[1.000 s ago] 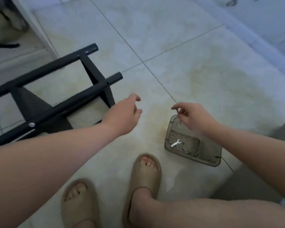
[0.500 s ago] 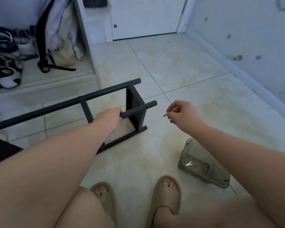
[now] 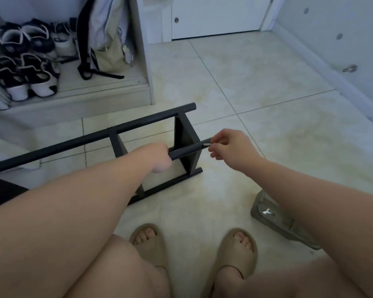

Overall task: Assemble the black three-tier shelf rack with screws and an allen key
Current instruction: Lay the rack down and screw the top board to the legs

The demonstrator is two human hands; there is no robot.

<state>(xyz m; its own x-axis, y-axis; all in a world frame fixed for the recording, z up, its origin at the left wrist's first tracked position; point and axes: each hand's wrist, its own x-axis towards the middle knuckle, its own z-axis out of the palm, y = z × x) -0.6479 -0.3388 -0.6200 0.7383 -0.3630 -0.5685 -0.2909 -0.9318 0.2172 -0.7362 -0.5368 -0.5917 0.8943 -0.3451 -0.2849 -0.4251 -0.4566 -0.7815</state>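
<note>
The black shelf rack (image 3: 138,123) lies on its side on the tiled floor, its long tubes running left to right with flat black panels between them. My left hand (image 3: 157,157) grips the nearer upper tube (image 3: 185,150) just left of its end panel. My right hand (image 3: 230,148) pinches a small silver screw (image 3: 206,145) and holds it against the side of that tube near its right end.
A grey plastic tray (image 3: 274,222) with a small flat spanner (image 3: 266,211) and loose hardware sits on the floor at the right, partly behind my right forearm. My feet in beige sandals (image 3: 149,239) are below. A low cabinet with shoes (image 3: 24,61) and a bag stands at back left.
My right hand lifted a screw from the tray and carried it to the tube's end. My left hand closed around the tube. The camera tilted up toward the rack.
</note>
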